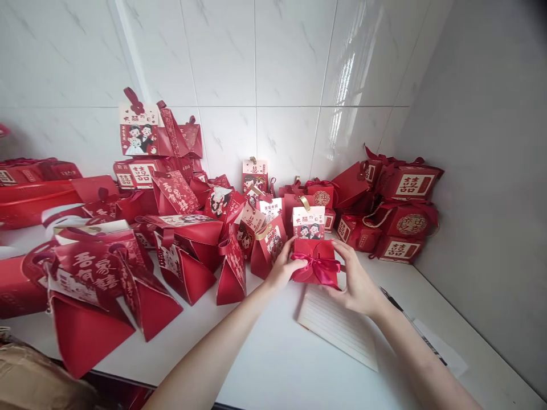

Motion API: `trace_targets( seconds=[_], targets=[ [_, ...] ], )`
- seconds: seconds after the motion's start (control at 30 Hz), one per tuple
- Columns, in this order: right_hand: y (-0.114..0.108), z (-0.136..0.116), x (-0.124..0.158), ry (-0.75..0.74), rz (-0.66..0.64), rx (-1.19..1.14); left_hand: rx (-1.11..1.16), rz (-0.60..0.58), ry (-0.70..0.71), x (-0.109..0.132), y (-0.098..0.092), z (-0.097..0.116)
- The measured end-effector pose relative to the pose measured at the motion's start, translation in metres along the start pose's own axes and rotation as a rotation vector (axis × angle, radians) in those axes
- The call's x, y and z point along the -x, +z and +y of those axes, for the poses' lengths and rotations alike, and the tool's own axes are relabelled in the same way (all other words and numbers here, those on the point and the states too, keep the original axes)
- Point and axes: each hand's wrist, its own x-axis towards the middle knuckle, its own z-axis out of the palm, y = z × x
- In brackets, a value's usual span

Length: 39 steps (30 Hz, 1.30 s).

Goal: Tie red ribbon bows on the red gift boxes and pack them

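Observation:
A small red gift box (314,255) with a pink-red ribbon bow (319,267) on its front sits between both my hands, just above a lined sheet of paper (337,327) on the white table (265,353). My left hand (282,266) grips the box's left side with its fingers curled. My right hand (356,279) holds the right side, thumb on top near the bow. Right behind the box stands another small red box with a cartoon couple (308,223).
Several red gift boxes and bags crowd the table's left and back, with a stack at the far left (92,279) and another pile in the right corner (401,210). A pen (391,299) lies by my right wrist. Tiled walls close the back and right.

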Motion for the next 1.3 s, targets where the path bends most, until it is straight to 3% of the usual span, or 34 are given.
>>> trace_targets(
  seconds=[0.17, 0.37, 0.6, 1.03, 1.3],
  targets=[
    [0.000, 0.001, 0.001, -0.036, 0.018, -0.056, 0.021, -0.015, -0.020, -0.002, -0.003, 0.004],
    [0.013, -0.010, -0.002, -0.019, 0.038, 0.185, -0.308, 0.166, 0.022, -0.007, -0.007, 0.000],
    [0.026, -0.034, -0.005, -0.377, 0.193, 0.515, -0.251, 0.138, -0.022, -0.005, -0.004, -0.003],
    [0.042, -0.043, -0.003, -0.417, 0.113, 0.468, -0.177, 0.102, -0.076, -0.002, -0.001, 0.002],
    [0.034, -0.053, -0.003, -0.404, 0.106, 0.357, -0.263, 0.043, -0.061, -0.004, -0.008, 0.003]
  ],
)
